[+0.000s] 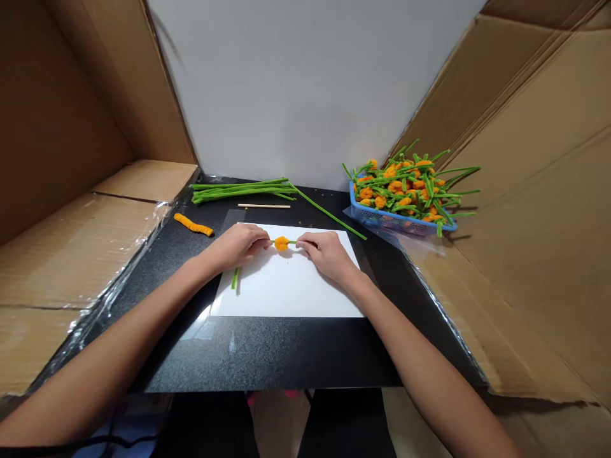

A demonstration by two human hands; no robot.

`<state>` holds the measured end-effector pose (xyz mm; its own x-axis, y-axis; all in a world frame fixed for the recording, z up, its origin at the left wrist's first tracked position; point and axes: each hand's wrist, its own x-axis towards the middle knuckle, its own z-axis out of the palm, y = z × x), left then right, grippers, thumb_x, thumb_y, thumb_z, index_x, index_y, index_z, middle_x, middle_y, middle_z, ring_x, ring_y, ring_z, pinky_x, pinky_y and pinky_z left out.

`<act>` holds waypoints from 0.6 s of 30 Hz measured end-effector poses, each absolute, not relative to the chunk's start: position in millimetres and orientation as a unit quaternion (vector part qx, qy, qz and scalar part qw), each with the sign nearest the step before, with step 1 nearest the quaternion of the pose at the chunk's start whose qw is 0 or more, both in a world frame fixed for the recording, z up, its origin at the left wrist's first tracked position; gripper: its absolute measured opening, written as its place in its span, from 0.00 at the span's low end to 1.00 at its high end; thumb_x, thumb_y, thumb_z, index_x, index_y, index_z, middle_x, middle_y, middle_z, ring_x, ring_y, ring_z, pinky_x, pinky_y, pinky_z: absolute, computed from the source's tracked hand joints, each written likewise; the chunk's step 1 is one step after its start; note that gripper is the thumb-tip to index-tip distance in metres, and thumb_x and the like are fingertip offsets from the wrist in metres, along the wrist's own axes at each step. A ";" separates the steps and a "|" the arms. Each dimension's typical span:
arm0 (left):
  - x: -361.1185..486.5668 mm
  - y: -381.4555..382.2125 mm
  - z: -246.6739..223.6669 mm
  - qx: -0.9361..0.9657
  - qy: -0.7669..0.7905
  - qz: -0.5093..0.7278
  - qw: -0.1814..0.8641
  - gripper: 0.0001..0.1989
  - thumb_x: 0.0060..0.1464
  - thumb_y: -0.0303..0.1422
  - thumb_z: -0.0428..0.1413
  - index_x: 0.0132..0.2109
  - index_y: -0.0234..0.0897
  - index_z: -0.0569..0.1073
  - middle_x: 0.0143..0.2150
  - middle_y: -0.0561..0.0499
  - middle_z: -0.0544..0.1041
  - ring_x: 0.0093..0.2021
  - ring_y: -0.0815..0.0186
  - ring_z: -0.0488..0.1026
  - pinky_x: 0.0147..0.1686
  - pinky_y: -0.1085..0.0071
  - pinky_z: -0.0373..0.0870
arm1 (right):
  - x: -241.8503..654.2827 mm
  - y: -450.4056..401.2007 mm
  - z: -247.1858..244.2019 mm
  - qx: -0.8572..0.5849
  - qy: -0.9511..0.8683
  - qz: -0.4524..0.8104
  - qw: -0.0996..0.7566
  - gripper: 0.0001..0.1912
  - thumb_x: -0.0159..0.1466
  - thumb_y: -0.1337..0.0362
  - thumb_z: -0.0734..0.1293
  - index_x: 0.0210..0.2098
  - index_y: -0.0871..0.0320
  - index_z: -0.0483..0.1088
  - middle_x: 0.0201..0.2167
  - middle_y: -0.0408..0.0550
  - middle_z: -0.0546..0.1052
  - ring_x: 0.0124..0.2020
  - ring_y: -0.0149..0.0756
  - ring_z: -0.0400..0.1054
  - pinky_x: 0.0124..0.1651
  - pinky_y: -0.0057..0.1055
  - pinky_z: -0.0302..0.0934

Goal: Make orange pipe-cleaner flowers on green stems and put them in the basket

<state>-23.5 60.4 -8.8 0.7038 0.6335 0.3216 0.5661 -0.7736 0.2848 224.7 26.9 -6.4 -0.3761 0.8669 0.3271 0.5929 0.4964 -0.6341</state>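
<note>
On white sheet, both hands pinching orange-knotted green stem; beyond, green bundle, pale stick; right, blue basket.

A black table bears paper, green stems, a stick

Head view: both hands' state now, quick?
Left hand: closed, pinching the green stem just left of the orange fuzzy piece.
Right hand: closed, pinching the green stem just right of it.
</note>
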 end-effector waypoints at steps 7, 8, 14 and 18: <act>-4.8 36.7 -3.6 0.903 0.304 0.279 0.118 0.18 0.63 0.39 0.56 0.55 0.35 0.71 0.44 0.45 0.79 0.39 0.63 0.75 0.37 0.71 0.68 | 210.1 16.3 1.5 -0.450 -0.795 0.238 0.331 0.13 0.69 0.68 0.61 0.34 0.59 0.77 0.22 0.41 0.73 0.24 0.30 0.61 0.34 0.28 0.51; -2.8 35.3 -3.8 0.901 0.295 0.294 0.120 0.14 0.63 0.38 0.56 0.51 0.35 0.73 0.40 0.47 0.78 0.37 0.65 0.74 0.36 0.72 0.67 | 209.3 15.5 2.7 -0.445 -0.797 0.241 0.330 0.12 0.69 0.68 0.61 0.34 0.59 0.77 0.23 0.41 0.74 0.24 0.30 0.61 0.34 0.28 0.52; 0.4 36.1 -9.6 0.869 0.317 0.361 0.119 0.05 0.59 0.31 0.59 0.38 0.35 0.77 0.29 0.52 0.77 0.28 0.71 0.71 0.29 0.76 0.64 | 209.1 13.9 4.4 -0.432 -0.824 0.214 0.297 0.11 0.69 0.70 0.63 0.36 0.60 0.78 0.28 0.45 0.78 0.27 0.30 0.66 0.35 0.27 0.53; 1.3 36.5 -12.1 0.873 0.316 0.362 0.084 0.05 0.58 0.30 0.58 0.36 0.35 0.79 0.28 0.52 0.77 0.26 0.71 0.71 0.28 0.76 0.64 | 210.0 14.6 4.3 -0.432 -0.837 0.192 0.276 0.11 0.69 0.71 0.63 0.36 0.60 0.78 0.30 0.46 0.80 0.29 0.31 0.68 0.36 0.27 0.53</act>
